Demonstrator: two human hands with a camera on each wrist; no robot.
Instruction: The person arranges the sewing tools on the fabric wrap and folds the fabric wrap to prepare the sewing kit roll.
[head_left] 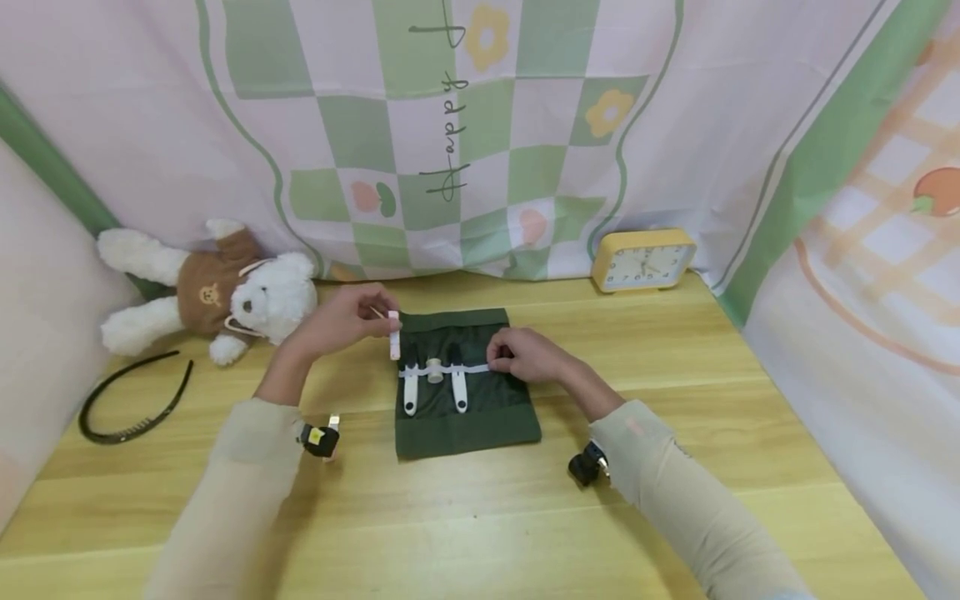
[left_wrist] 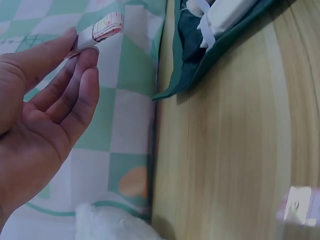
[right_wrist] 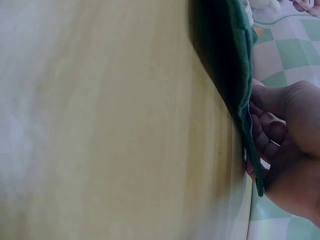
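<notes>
My left hand [head_left: 348,318] pinches a folded measuring tape [head_left: 394,336] between thumb and fingers, held at the left edge of a dark green cloth case [head_left: 465,431]; the left wrist view shows the tape [left_wrist: 107,27] with its printed marks. On the case, a white elastic strap crosses two white-handled tools [head_left: 410,393] [head_left: 459,392] and a small pale spool [head_left: 434,371] between them. My right hand [head_left: 528,354] pinches the strap near the case's right side. In the right wrist view the case's edge [right_wrist: 245,100] partly hides the right fingers.
A white plush dog [head_left: 213,287] in a brown top lies at the back left, with a black headband [head_left: 112,435] in front of it. A yellow clock [head_left: 643,260] stands at the back right. Behind the wooden table [head_left: 450,533] hangs a checked curtain [head_left: 420,125].
</notes>
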